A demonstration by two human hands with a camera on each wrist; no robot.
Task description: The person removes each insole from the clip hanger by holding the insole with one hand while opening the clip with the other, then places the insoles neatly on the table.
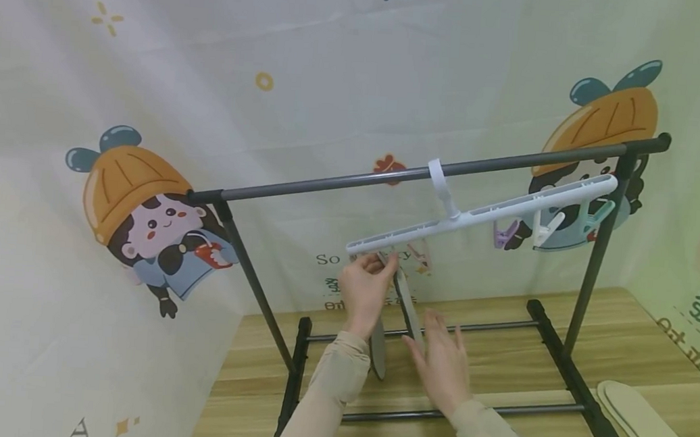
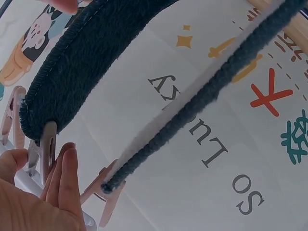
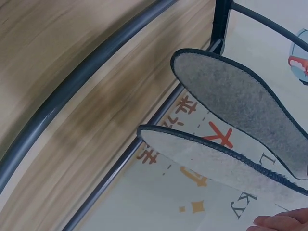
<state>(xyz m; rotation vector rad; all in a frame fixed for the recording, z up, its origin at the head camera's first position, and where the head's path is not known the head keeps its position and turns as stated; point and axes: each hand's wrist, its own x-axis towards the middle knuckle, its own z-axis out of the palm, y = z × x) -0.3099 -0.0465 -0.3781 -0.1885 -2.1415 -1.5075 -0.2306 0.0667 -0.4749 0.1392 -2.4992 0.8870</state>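
Observation:
My left hand [image 1: 366,294] pinches a greyish clothes clip [image 2: 48,144] under the left part of a white clip hanger [image 1: 484,211]. The clip sits at the end of a fleecy insole [image 2: 82,72], dark blue-green on one face and pale grey on the other. A second insole [image 2: 192,103] hangs edge-on from a pink clip [image 2: 115,199] beside it. My right hand [image 1: 446,364], fingers extended, is at the lower end of the nearer insole [image 1: 407,307]; whether it touches is unclear. Both insoles dangle in the right wrist view, above my right fingertips [image 3: 279,223].
The hanger hooks over the top bar [image 1: 328,180] of a dark metal rack on a wooden table [image 1: 253,381]. Purple [image 1: 505,234], white [image 1: 547,229] and teal clips [image 1: 596,219] hang toward its right end. Cream insoles [image 1: 646,422] lie at the right. A printed cloth [image 1: 307,127] stands behind.

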